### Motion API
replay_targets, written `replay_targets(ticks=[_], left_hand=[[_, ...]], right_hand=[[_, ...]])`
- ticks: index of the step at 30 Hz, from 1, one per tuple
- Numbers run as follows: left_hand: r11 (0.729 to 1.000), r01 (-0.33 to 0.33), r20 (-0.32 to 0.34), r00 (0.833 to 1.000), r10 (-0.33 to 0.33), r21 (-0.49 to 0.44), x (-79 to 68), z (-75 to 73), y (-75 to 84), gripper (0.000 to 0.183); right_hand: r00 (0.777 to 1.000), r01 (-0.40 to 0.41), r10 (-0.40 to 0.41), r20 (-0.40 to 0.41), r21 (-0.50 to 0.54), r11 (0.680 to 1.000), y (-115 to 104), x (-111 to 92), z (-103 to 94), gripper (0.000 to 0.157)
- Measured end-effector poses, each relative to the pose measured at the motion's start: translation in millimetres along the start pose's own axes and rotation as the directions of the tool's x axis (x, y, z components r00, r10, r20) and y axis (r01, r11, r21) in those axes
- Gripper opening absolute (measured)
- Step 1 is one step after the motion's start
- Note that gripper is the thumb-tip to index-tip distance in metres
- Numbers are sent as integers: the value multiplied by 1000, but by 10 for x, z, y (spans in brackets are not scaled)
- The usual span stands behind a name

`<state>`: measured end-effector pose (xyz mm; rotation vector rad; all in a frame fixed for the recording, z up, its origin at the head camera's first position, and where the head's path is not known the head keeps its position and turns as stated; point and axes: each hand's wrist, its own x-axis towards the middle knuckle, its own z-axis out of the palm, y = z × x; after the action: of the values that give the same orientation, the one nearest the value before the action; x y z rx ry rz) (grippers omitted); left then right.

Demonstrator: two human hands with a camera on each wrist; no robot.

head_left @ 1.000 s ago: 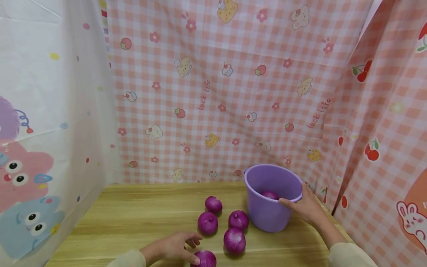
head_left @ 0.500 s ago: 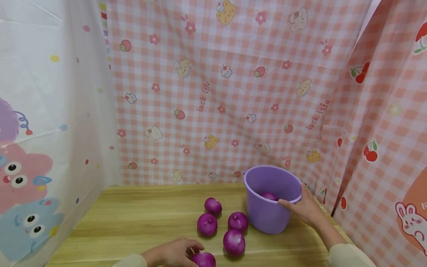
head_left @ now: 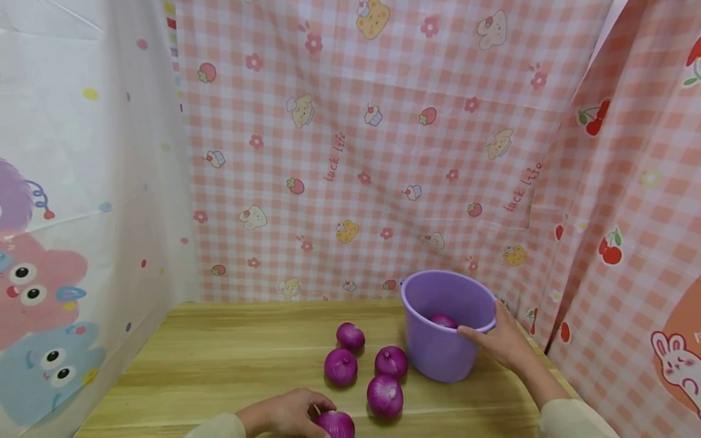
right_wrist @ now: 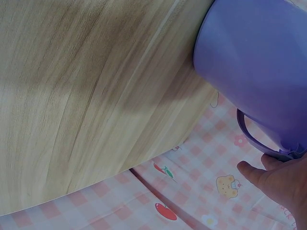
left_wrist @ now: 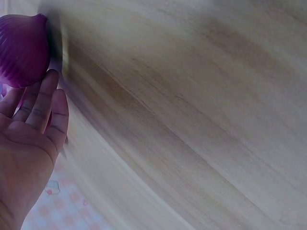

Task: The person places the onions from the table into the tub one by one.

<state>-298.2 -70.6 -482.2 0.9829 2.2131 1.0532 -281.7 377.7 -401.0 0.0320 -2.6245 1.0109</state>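
Note:
At the front edge of the head view, my left hand has its thumb and fingers around a red onion. The left wrist view shows the fingers against the side of that onion. My right hand grips the rim of a purple bucket at its right side, thumb over the edge. One red onion lies inside the bucket. Several more stand loose to its left: a front one, one behind it, a left one and a far one.
A wood-grain table carries everything. Behind it hangs a pink checked curtain, with another checked cloth on the right and a white printed cloth at left. The bucket's handle hangs down its side.
My left hand has come down and closed in around the front onion, fingers moving over its far side. The right hand and bucket stay where they were.

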Motion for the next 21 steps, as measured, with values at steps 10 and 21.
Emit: replay_targets(ticks=[10, 21], left_hand=[[999, 36, -46, 998, -36, 3, 8, -45, 50, 42], [997, -5, -73, 997, 10, 79, 76, -175, 152, 46]], right_hand=[[1000, 14, -14, 0, 16, 1000, -3, 4, -3, 101], [1000, 25, -25, 0, 28, 999, 8, 13, 3, 97]])
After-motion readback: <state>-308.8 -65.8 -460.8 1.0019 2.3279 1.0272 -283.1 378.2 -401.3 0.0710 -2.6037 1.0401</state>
